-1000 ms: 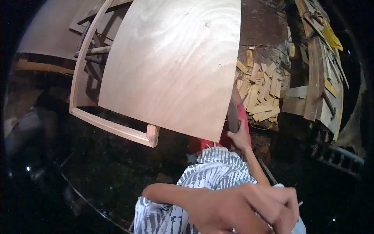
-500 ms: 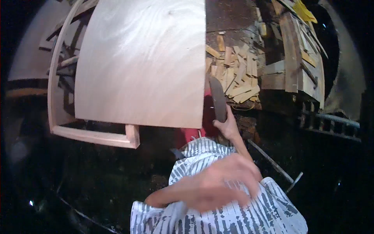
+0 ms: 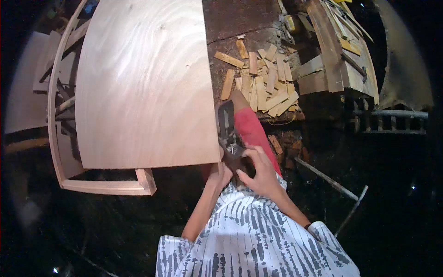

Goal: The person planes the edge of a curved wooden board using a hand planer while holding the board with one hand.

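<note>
A dark, long tool (image 3: 226,121), which looks like a hand plane with a shiny metal part midway, is held upright in front of my body. My right hand (image 3: 260,173) grips its right side, with thumb and fingers bent around it. On its left side is my left hand (image 3: 220,176), closed against the tool, its fingertips partly hidden. Just left of both hands lies the lower right corner of a large pale plywood panel (image 3: 147,92). The panel rests over a light wooden frame (image 3: 106,186), whose left side and lower corner stick out.
Many small wood offcuts (image 3: 272,83) lie heaped on the floor beyond the tool. Wooden boards (image 3: 332,51) are stacked at the upper right, with a metal ladder-like rack (image 3: 392,122) below. A thin bar (image 3: 327,178) lies to the right. My red-clad leg (image 3: 254,134) shows beside the tool.
My left hand has come from in front of my chest down to the tool. The tool has turned and moved left, my right hand still on it. The view has shifted right.
</note>
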Tool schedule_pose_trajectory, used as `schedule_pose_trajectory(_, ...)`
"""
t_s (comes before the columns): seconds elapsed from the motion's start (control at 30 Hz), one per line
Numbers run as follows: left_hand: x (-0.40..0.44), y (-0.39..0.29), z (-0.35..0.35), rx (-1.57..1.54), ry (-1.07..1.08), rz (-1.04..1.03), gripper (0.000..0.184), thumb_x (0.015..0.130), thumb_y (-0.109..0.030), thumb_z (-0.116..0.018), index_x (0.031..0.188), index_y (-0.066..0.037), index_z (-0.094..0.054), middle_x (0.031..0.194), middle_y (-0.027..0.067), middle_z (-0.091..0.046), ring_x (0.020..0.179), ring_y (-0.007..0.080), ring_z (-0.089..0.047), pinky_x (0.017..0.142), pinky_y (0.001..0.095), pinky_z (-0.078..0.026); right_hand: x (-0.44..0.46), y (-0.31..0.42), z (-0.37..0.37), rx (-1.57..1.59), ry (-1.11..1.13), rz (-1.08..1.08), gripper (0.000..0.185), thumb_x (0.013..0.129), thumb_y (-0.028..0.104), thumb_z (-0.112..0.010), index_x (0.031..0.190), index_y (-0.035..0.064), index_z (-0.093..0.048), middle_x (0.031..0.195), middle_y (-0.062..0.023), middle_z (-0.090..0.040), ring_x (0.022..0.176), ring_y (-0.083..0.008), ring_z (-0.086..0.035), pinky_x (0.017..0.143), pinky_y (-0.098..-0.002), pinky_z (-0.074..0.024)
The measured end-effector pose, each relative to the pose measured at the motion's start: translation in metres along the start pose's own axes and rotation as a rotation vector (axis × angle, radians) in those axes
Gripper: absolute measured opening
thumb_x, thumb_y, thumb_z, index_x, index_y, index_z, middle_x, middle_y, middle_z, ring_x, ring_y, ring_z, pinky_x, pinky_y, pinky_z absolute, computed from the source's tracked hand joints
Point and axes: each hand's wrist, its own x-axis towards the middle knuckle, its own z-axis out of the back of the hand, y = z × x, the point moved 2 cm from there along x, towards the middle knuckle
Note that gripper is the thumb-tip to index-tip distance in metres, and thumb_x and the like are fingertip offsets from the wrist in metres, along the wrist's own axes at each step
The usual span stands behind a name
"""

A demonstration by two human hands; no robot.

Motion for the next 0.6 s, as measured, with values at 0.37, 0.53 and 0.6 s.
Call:
schedule_pose_trajectory(0.37, 0.001, -0.008, -0.021, 0.405, 0.054, -0.171, 0.064, 0.102, -0.037, -0.063, 0.153, -0.011, -0.033, 0.143, 0.0105, -0.051, 0.128, 0.0271, -0.055, 0.108, 0.0432, -0.048, 0.012, -0.037, -0.02, 0.127, -0.135, -0.132, 0.032, 0.089, 0.017, -0.071, 0.115, -0.0022, -0.071, 0.142, -0.0216, -0.05, 0.133, -0.038, -0.046, 0.107, -0.0454, -0.0435)
schedule_pose_trajectory(0.53, 0.004, -0.017, -0.045, 0.533, -0.088, -0.162, 0.078, 0.102, -0.027, -0.064, 0.163, -0.008, -0.019, 0.154, 0.0098, -0.043, 0.135, 0.0239, -0.045, 0.114, 0.0361, -0.038, 0.015, -0.067, -0.002, 0.639, -0.033, -0.314, 0.023, 0.095, 0.016, -0.066, 0.104, -0.0053, -0.07, 0.133, -0.0156, -0.059, 0.127, -0.0277, -0.055, 0.109, -0.0363, -0.0445)
schedule_pose_trajectory(0.6, 0.015, -0.012, -0.034, 0.527, -0.12, -0.188, 0.09, 0.1, -0.034, -0.067, 0.163, -0.003, -0.011, 0.159, 0.0136, -0.034, 0.142, 0.0248, -0.037, 0.118, 0.0365, -0.032, 0.016, -0.074, 0.011, 1.269, -0.143, -0.335, 0.023, 0.097, 0.015, -0.062, 0.113, -0.0023, -0.064, 0.131, -0.0153, -0.061, 0.126, -0.0275, -0.057, 0.109, -0.0383, -0.0447)
